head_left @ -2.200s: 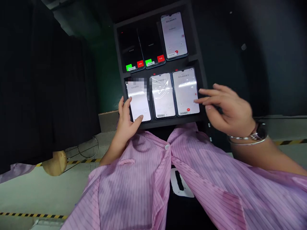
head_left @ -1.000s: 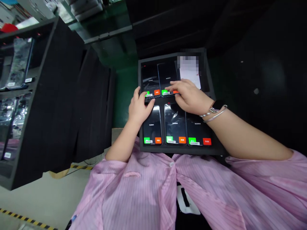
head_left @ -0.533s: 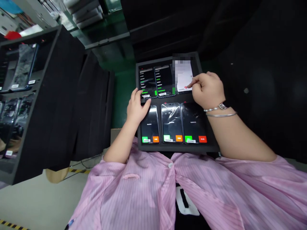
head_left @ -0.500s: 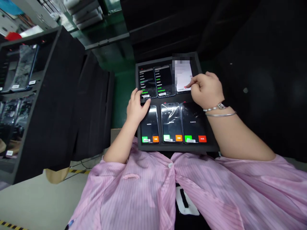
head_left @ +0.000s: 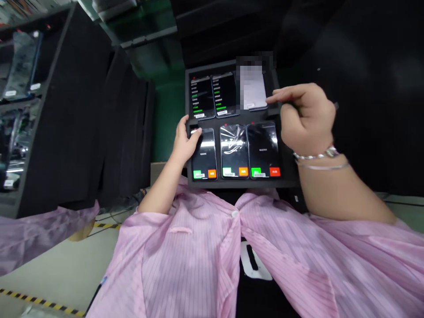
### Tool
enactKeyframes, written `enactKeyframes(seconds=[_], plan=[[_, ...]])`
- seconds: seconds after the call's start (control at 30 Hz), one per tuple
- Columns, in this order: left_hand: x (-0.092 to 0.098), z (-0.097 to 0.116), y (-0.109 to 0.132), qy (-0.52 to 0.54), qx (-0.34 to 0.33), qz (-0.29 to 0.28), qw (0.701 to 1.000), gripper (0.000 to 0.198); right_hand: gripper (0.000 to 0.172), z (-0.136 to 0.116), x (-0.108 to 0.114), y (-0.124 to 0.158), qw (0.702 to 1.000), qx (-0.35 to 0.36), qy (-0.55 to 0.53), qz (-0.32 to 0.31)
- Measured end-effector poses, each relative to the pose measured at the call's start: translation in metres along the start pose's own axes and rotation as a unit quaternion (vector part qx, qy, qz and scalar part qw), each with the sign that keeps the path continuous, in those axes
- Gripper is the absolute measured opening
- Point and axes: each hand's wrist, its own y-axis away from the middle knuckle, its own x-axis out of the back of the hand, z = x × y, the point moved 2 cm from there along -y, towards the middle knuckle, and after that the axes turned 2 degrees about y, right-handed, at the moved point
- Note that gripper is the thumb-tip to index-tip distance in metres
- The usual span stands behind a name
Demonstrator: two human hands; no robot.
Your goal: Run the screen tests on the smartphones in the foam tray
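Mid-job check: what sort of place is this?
Probably a phone factory test station: a black foam tray holds six phones showing test screens, a rack at left holds more, and hazard tape marks the floor.

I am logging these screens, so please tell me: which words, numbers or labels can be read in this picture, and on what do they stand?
None can be read for sure.
Three front phones in the tray: button labels and a middle line, too small.
Two dark back phones: lists, too small.
The back right phone: blurred out.
The white patch on the black shirt: dark mark, perhaps "0", unsure.
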Motion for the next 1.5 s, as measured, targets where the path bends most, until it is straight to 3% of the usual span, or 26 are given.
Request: enactKeyframes(seconds=[0.1, 0.17, 0.23, 0.33, 0.4, 0.57, 0.67, 0.77, 0.9, 1.0, 1.07, 1.2, 1.33, 1.43, 1.5], plan=[[0.007, 0.004, 0.059, 0.042, 0.020, -0.076, 0.996, 0.078, 0.027, -0.050, 0.014, 0.033, 0.985, 0.122, -0.012, -0.124], [0.012, 0.011, 0.094, 0.059, 0.039, -0.102, 0.992, 0.082, 0.026, -0.073, 0.009, 0.058, 0.962, 0.172, -0.026, -0.212], [0.014, 0.017, 0.116, 0.066, 0.056, -0.106, 0.991, 0.085, 0.025, -0.084, -0.003, 0.079, 0.943, 0.175, -0.030, -0.283], [0.013, 0.022, 0.125, 0.057, 0.063, -0.095, 0.992, 0.090, 0.025, -0.085, -0.015, 0.099, 0.932, 0.149, -0.008, -0.331], [0.011, 0.023, 0.124, 0.053, 0.061, -0.089, 0.993, 0.091, 0.027, -0.078, -0.009, 0.104, 0.937, 0.134, 0.000, -0.323], [0.008, 0.023, 0.124, 0.064, 0.053, -0.062, 0.995, 0.084, 0.018, -0.050, 0.030, 0.110, 0.958, 0.109, 0.025, -0.263], [0.007, 0.023, 0.126, 0.065, 0.054, -0.045, 0.995, 0.080, 0.016, -0.038, 0.037, 0.097, 0.960, 0.106, 0.030, -0.258], [0.007, 0.022, 0.124, 0.055, 0.048, -0.036, 0.997, 0.076, 0.026, -0.022, 0.022, 0.058, 0.975, 0.066, 0.036, -0.207], [0.009, 0.022, 0.122, 0.032, 0.039, -0.028, 0.998, 0.072, 0.039, 0.021, -0.026, 0.001, 0.980, -0.003, 0.060, -0.191], [0.008, 0.021, 0.123, 0.022, 0.032, -0.027, 0.999, 0.071, 0.035, 0.051, -0.058, -0.018, 0.975, -0.031, 0.080, -0.204], [0.007, 0.021, 0.125, 0.022, 0.026, -0.023, 0.999, 0.070, 0.031, 0.057, -0.063, -0.020, 0.979, -0.043, 0.093, -0.177], [0.003, 0.020, 0.128, 0.025, 0.013, -0.017, 0.999, 0.069, 0.027, 0.030, -0.035, -0.012, 0.992, -0.003, 0.103, -0.077], [0.004, 0.022, 0.127, 0.018, 0.010, -0.032, 0.999, 0.069, 0.027, -0.020, 0.002, 0.009, 0.998, 0.019, 0.048, -0.044], [0.006, 0.025, 0.126, 0.011, 0.000, -0.040, 0.999, 0.069, 0.029, -0.052, 0.019, 0.031, 0.997, 0.056, -0.008, -0.061], [0.006, 0.026, 0.125, 0.004, -0.012, -0.045, 0.999, 0.070, 0.029, -0.063, 0.022, 0.047, 0.991, 0.079, -0.009, -0.107]])
